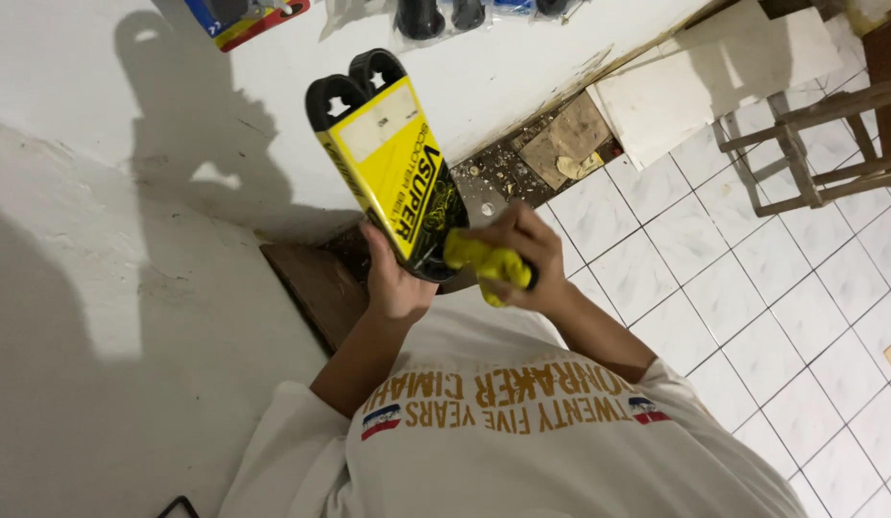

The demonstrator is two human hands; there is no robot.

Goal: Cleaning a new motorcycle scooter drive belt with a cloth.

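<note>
- Belt (pixel 392 158): black, in a yellow card sleeve, held up tilted in front of the white wall.
- Left hand (pixel 395 280): closed around the belt's lower end.
- Right hand (pixel 524 254): fingers closed on a yellow cloth (pixel 484 261), pressed against the sleeve's lower edge.
- Wooden stool (pixel 810 144) on the tiled floor, well apart.

This looks like a small motor-parts shop: packaged parts in plastic (pixel 436 14) hang on the white wall (pixel 100 144) along the top of the frame, above a white tiled floor (pixel 752 317), with a wooden stool (pixel 819 144) at upper right.
</note>
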